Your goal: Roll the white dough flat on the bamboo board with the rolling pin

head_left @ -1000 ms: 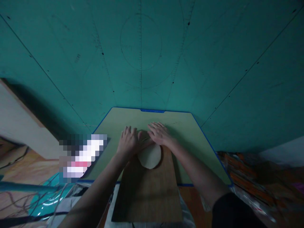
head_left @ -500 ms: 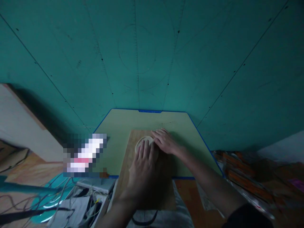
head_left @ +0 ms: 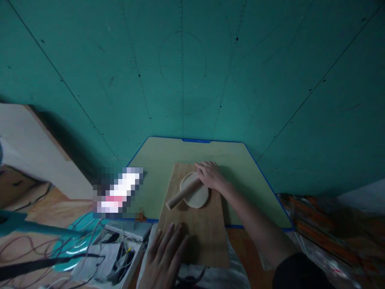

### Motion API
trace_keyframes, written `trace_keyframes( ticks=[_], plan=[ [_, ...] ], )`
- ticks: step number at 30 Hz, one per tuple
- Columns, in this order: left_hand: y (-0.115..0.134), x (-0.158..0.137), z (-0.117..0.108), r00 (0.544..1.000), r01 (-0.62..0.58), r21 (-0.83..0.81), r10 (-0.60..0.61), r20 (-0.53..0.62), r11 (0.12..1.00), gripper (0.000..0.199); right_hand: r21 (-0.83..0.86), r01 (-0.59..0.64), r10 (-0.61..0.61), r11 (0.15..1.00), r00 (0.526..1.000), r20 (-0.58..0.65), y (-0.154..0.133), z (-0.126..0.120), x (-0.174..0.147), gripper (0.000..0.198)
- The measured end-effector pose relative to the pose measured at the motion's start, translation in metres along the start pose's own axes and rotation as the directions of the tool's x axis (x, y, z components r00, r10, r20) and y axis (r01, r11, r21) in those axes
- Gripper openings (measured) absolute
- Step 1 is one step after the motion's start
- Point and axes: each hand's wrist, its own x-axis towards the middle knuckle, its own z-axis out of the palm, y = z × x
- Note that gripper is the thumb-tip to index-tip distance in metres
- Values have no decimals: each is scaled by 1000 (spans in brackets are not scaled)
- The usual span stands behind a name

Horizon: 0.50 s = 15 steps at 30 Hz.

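A flat round of pale dough lies on a wooden board. Across it runs a slim wooden rolling pin, slanting from lower left to upper right, its near-left end past the dough's edge. My right hand is closed over the pin's upper-right end, with that end hidden beneath the fingers. Lower down, my left hand holds nothing; its fingers are spread over the left edge of the board, apart from both dough and pin.
The board rests on a pale table with a blue rim, against a green wall. A blurred-out bright object is at the table's left. Cables and a white box sit lower left; orange packages lie to the right.
My left hand has drawn back from the dough toward me, baring the rolling pin and the dough. My right hand stays at the pin's far end. The view has shifted slightly.
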Motion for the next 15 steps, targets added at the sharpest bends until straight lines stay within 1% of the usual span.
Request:
trace_keyframes(
  ticks=[1, 3, 6, 7, 8, 9, 10, 12, 13, 15],
  plan=[
    [-7, 2, -2, 1000, -5, -11, 6, 28, 1000, 64, -13, -41, 41, 999, 999, -8, 2, -1, -5, 42],
    [-22, 7, -3, 998, -7, -51, 11, 62, 999, 73, -38, -126, 125, 991, 992, -27, 5, -3, -16, 42],
    [-47, 17, -2, 992, -84, -176, 99, 79, 981, 108, -79, -264, 261, 961, 964, -47, 9, -9, -37, 39],
    [-55, 22, -1, 985, -119, -222, 142, 93, 968, 118, -97, -318, 314, 943, 948, -50, 10, -11, -44, 38],
    [-62, 26, 0, 976, -156, -263, 190, 109, 952, 123, -118, -368, 364, 922, 930, -54, 10, -13, -51, 37],
    [-70, 31, 2, 965, -188, -291, 232, 126, 938, 124, -138, -411, 407, 901, 912, -58, 10, -16, -58, 36],
    [-78, 36, 3, 954, -212, -300, 264, 144, 930, 119, -155, -445, 440, 882, 896, -64, 10, -18, -64, 35],
    [-95, 46, 6, 942, -247, -268, 296, 156, 931, 104, -179, -482, 476, 858, 876, -76, 9, -22, -76, 35],
    [-104, 51, 7, 944, -254, -234, 293, 149, 938, 99, -184, -496, 491, 848, 868, -80, 8, -24, -80, 34],
    [-118, 55, 8, 957, -246, -158, 265, 118, 956, 98, -186, -528, 524, 829, 849, -75, 8, -27, -88, 34]
  ],
)
